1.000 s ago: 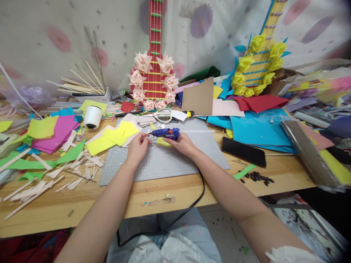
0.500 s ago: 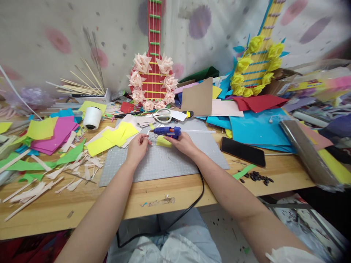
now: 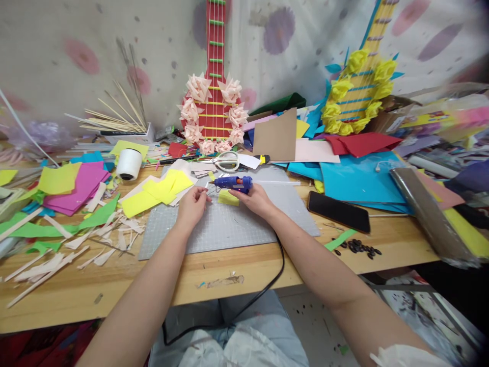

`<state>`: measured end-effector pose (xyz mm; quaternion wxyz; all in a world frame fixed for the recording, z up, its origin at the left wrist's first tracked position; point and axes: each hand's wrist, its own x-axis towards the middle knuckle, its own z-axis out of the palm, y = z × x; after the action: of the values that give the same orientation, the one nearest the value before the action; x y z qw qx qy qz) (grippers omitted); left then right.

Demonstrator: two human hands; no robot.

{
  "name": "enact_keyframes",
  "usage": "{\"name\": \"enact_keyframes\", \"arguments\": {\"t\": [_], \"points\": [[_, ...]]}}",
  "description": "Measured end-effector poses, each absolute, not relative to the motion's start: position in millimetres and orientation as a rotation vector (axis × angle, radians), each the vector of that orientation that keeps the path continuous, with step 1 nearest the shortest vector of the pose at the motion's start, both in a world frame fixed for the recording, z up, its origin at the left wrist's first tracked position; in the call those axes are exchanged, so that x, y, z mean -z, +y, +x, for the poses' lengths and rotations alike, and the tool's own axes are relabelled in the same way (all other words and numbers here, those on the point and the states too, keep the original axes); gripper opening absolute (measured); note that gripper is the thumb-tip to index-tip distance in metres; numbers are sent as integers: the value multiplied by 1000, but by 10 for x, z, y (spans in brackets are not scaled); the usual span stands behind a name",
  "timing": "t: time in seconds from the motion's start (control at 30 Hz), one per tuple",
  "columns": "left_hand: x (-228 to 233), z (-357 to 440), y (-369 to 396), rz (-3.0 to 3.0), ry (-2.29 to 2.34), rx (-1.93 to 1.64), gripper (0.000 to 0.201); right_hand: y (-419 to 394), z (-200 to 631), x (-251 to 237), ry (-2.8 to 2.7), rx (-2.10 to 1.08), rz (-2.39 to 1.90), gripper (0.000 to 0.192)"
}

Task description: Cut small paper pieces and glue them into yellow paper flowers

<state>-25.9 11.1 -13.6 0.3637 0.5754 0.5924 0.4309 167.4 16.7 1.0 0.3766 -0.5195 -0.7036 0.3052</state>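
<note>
Blue glue gun [image 3: 231, 183] gripped by right hand [image 3: 255, 200] — left hand [image 3: 192, 205] pinching beside its nozzle.

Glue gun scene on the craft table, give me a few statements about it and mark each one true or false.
1. The right hand holds the blue glue gun. True.
2. The glue gun's nozzle points toward the phone. False: it points toward the left hand.
3. The scissors lie behind the glue gun, near the red paper guitar. True.
4. The phone lies on the grey mat. False: it lies on the wooden table, right of the mat.
5. A white spool stands left of the mat. True.
</note>
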Motion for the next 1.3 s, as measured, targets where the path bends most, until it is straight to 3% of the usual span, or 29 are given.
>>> {"name": "enact_keyframes", "arguments": {"t": [1.3], "points": [[136, -263, 114, 1491, 1534, -1105, 21, 160, 1702, -6, -1805, -809, -1303, 37]]}}
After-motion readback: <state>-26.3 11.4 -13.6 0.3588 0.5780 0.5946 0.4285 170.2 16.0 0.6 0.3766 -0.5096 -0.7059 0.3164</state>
